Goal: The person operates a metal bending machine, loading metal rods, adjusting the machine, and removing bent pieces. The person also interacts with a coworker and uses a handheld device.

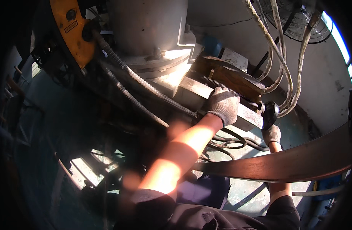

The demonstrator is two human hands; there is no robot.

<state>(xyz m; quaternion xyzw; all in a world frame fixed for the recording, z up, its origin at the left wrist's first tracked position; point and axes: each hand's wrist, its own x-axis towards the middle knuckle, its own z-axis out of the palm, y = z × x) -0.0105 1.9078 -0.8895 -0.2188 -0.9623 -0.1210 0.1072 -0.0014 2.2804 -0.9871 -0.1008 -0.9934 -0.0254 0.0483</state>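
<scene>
My left hand, in a pale work glove, lies over a light grey metal beam. Its fingers curl over the beam's far edge beside a long threaded screw; the fingertips are partly hidden. At the screw's right end is a black handwheel. My right hand, also gloved, is closed at the near lower rim of this wheel. A wide, curved brown metal strip passes over my right forearm and hides part of it.
A large grey cylinder rises behind the beam, with an orange machine arm to its left. Ribbed hoses slope toward the beam. Wrapped cables hang at right, near a fan. Black cables loop below.
</scene>
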